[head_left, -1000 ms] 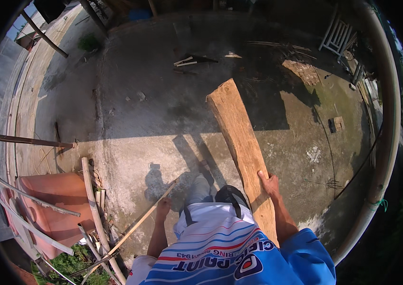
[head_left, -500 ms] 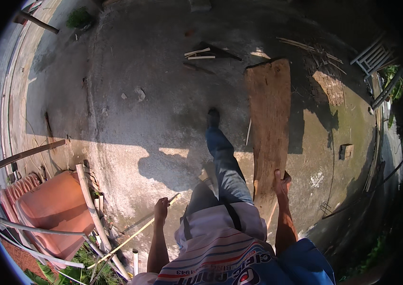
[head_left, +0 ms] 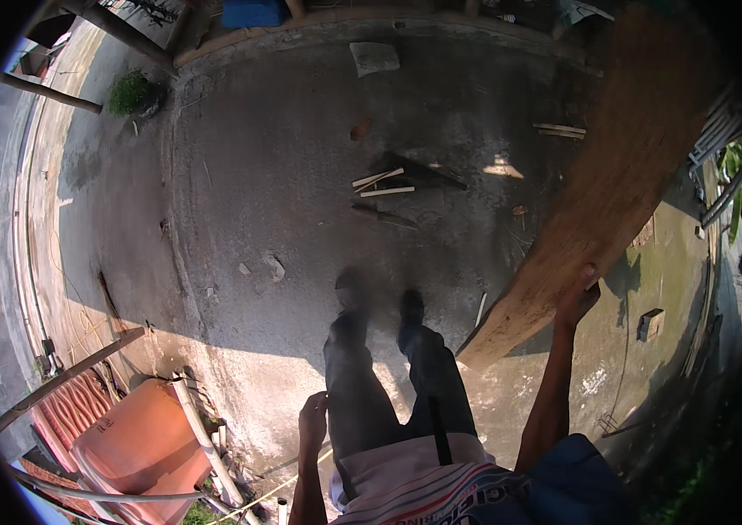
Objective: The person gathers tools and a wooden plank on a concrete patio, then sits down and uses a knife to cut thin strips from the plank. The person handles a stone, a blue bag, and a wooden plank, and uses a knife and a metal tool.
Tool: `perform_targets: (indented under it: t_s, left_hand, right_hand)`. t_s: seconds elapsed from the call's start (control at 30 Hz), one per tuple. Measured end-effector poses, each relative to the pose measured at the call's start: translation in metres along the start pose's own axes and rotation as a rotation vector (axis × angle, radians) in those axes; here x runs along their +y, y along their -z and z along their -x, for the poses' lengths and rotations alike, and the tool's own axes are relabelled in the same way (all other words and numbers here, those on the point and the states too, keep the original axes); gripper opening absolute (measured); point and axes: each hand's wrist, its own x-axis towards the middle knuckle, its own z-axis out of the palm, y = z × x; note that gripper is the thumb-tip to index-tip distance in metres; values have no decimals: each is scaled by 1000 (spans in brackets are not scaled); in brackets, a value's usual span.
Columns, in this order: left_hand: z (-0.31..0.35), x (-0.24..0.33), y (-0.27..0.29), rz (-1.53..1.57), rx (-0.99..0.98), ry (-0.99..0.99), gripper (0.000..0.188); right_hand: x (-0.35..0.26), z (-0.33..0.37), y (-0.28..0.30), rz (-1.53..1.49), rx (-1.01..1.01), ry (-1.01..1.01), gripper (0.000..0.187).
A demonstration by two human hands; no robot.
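The right hand [head_left: 577, 302] grasps a long brown plank [head_left: 594, 188] by its lower right edge, the thumb laid on its broad face. The plank slants from just left of that hand, beside the person's right leg [head_left: 436, 372], up toward the upper right, most of its length reaching beyond the hand. The left hand [head_left: 312, 422] hangs well apart from it, by the left leg [head_left: 358, 376], fingers curled; whether it grips anything cannot be told. A thin pale strip [head_left: 276, 493] passes near its wrist, above the floor [head_left: 248, 210].
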Motion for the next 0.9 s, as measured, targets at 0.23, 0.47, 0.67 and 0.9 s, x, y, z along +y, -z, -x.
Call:
perform_targets:
  t_s: [0.23, 0.47, 0.67, 0.9]
  left_hand:
    - [-120, 148, 22, -21, -61, -230, 40]
    - [-255, 196, 38, -418, -105, -559, 53]
    - [-323, 236, 68, -614, -134, -453, 78]
    - [-383, 244, 85, -768, -164, -420, 75]
  right_hand:
    - [-75, -54, -137, -299, 329, -284, 134]
    - [-130, -57, -321, -541, 403, -390, 119]
    - [-107, -33, -488, -639, 388, -610, 114]
    - [-5, 16, -659, -748, 391, -1007, 111]
